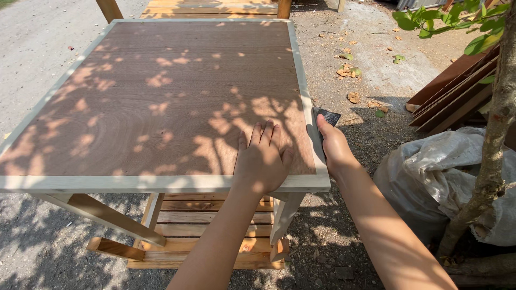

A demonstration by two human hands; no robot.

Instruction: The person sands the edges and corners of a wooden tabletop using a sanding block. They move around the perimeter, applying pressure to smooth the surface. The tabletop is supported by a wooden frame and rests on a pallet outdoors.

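A wooden table top (161, 96) with a dark brown panel and a pale wood frame (303, 80) fills the view. My left hand (262, 158) lies flat on the panel near the front right corner, fingers spread. At the right edge of the frame, my right hand (333, 145) presses a dark sheet of sandpaper (329, 116) against the pale wood. Only the sheet's far end shows past my fingers.
Pale wooden legs and a slatted shelf (209, 225) sit under the table. To the right are a white sack (446, 172), a thin tree trunk (497, 129) and stacked brown boards (457, 91). Gravel ground with dry leaves lies around.
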